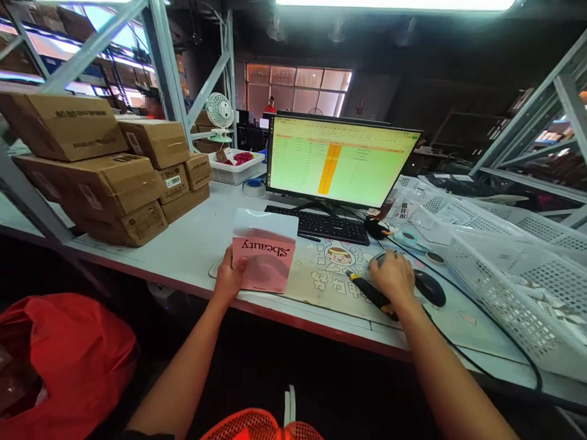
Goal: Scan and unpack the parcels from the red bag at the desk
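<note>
My left hand [230, 275] grips the lower left side of a pink package [265, 270] with a glossy white upper part and dark lettering. The package stands tilted over the front edge of the desk mat, its printed face towards me. On the mat, my right hand [395, 273] rests with its fingers curled down over a small dark greyish thing, mostly hidden beneath them. A yellow and black utility knife [370, 293] lies beside that hand, partly under the wrist. Just right of the hand is a black computer mouse [430, 287].
Behind the mat stand a keyboard [334, 228] and a lit monitor [341, 161]. Brown cartons [92, 187] are stacked left, near a small fan [220, 111]. White perforated baskets [516, 305] and a trailing cable line the right. A red bag [81, 360] with boxes sits lower left.
</note>
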A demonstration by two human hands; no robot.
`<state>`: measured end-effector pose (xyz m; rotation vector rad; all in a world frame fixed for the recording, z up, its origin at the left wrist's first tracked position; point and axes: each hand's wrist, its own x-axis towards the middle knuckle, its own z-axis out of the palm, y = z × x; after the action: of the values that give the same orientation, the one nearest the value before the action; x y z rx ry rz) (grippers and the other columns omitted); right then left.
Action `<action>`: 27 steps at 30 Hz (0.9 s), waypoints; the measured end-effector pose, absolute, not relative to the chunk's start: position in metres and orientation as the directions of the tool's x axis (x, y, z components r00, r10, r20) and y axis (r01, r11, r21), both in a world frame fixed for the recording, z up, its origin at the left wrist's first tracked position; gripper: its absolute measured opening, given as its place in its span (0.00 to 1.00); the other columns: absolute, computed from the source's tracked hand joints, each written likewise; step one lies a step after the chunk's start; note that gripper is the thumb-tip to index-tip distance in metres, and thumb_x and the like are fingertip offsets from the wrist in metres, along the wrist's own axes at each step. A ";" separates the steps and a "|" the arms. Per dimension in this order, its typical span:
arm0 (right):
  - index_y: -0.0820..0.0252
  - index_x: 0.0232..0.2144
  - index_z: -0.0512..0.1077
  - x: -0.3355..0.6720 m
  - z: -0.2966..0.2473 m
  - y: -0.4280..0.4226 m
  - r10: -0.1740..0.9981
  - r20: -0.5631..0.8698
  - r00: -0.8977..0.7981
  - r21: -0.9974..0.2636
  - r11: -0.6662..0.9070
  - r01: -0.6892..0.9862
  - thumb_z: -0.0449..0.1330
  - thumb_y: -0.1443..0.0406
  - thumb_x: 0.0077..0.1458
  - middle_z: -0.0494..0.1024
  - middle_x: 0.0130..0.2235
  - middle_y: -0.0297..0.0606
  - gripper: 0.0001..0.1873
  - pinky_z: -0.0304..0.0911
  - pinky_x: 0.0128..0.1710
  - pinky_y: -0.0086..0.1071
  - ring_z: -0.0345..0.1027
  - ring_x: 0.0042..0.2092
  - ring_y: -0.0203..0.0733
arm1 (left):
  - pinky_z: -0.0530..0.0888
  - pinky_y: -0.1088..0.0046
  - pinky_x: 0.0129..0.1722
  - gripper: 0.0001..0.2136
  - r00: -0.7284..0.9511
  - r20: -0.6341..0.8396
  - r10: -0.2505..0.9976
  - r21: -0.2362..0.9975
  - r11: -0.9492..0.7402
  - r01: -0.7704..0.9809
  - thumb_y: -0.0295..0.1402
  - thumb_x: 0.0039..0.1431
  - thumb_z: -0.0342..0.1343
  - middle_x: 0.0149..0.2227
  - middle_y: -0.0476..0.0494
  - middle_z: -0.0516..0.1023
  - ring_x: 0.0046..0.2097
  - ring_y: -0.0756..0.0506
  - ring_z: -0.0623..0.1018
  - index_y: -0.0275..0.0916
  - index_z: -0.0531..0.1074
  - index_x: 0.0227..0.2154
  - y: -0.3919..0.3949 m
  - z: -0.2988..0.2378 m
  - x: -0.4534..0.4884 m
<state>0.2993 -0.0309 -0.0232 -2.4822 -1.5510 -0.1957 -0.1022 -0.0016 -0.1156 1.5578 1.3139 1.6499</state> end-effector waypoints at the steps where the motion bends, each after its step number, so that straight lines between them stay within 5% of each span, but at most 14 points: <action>1: 0.74 0.70 0.56 0.292 -0.022 -0.020 0.891 0.217 0.399 -0.108 -0.384 0.917 0.46 0.61 0.70 0.69 0.64 0.65 0.33 0.60 0.63 0.51 0.62 0.66 0.64 | 0.76 0.56 0.55 0.42 -0.200 0.460 0.865 0.876 -0.405 0.263 0.72 0.57 0.51 0.52 0.29 0.81 0.55 0.32 0.79 0.36 0.73 0.55 -0.003 -0.116 -0.101; 6: 0.62 0.65 0.68 0.260 -0.031 0.048 0.971 0.014 0.238 -0.165 -0.233 0.959 0.58 0.60 0.67 0.78 0.57 0.54 0.27 0.65 0.58 0.41 0.72 0.59 0.55 | 0.76 0.56 0.53 0.44 -0.162 0.470 0.868 0.859 -0.408 0.308 0.74 0.56 0.47 0.48 0.30 0.82 0.52 0.32 0.80 0.36 0.74 0.52 -0.002 -0.118 -0.103; 12: 0.62 0.61 0.71 0.242 -0.029 0.091 0.958 -0.012 0.288 -0.243 -0.282 0.928 0.60 0.55 0.69 0.75 0.59 0.50 0.24 0.65 0.61 0.54 0.71 0.59 0.53 | 0.77 0.58 0.50 0.40 -0.158 0.467 0.870 0.858 -0.402 0.320 0.72 0.58 0.47 0.47 0.31 0.82 0.50 0.33 0.81 0.37 0.76 0.48 -0.002 -0.116 -0.104; 16: 0.66 0.59 0.73 0.236 -0.007 0.090 0.970 0.029 0.243 -0.355 -0.218 0.909 0.62 0.56 0.67 0.76 0.58 0.55 0.24 0.64 0.62 0.53 0.70 0.61 0.56 | 0.77 0.59 0.49 0.40 -0.141 0.461 0.876 0.866 -0.410 0.286 0.72 0.58 0.48 0.46 0.32 0.83 0.50 0.34 0.81 0.38 0.76 0.48 -0.003 -0.114 -0.104; 20: 0.61 0.70 0.63 0.212 0.023 0.062 0.990 0.143 0.009 -0.528 0.068 0.846 0.48 0.54 0.74 0.76 0.60 0.52 0.30 0.71 0.57 0.43 0.73 0.58 0.49 | 0.78 0.59 0.47 0.40 -0.104 0.459 0.883 0.866 -0.417 0.275 0.72 0.57 0.48 0.46 0.32 0.83 0.48 0.34 0.82 0.37 0.76 0.48 -0.003 -0.116 -0.103; 23: 0.52 0.75 0.52 0.180 0.031 0.019 0.882 0.281 -0.379 -0.646 0.466 0.604 0.56 0.45 0.67 0.68 0.68 0.46 0.41 0.74 0.55 0.43 0.71 0.61 0.50 | 0.78 0.58 0.48 0.40 -0.091 0.483 0.871 0.849 -0.440 0.291 0.72 0.57 0.47 0.45 0.32 0.82 0.48 0.34 0.81 0.37 0.75 0.48 -0.001 -0.112 -0.103; 25: 0.51 0.72 0.60 0.156 0.029 -0.017 0.806 0.336 -0.488 -0.579 0.585 0.568 0.70 0.46 0.55 0.69 0.68 0.44 0.48 0.70 0.60 0.49 0.69 0.63 0.55 | 0.78 0.57 0.48 0.41 -0.087 0.495 0.865 0.837 -0.447 0.317 0.74 0.55 0.46 0.43 0.32 0.82 0.47 0.33 0.81 0.37 0.76 0.45 -0.003 -0.106 -0.105; 27: 0.50 0.62 0.72 0.136 0.025 -0.049 0.842 0.332 -0.426 -0.496 0.540 0.680 0.73 0.51 0.52 0.72 0.64 0.40 0.37 0.66 0.64 0.51 0.70 0.61 0.58 | 0.79 0.56 0.47 0.40 -0.100 0.510 0.854 0.819 -0.447 0.359 0.73 0.54 0.46 0.41 0.33 0.81 0.46 0.33 0.80 0.38 0.76 0.43 -0.015 -0.104 -0.107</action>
<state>0.1357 -0.0493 0.0247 -1.2267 -2.2314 0.3886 -0.1066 -0.0155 -0.1040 1.7559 1.3239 1.5683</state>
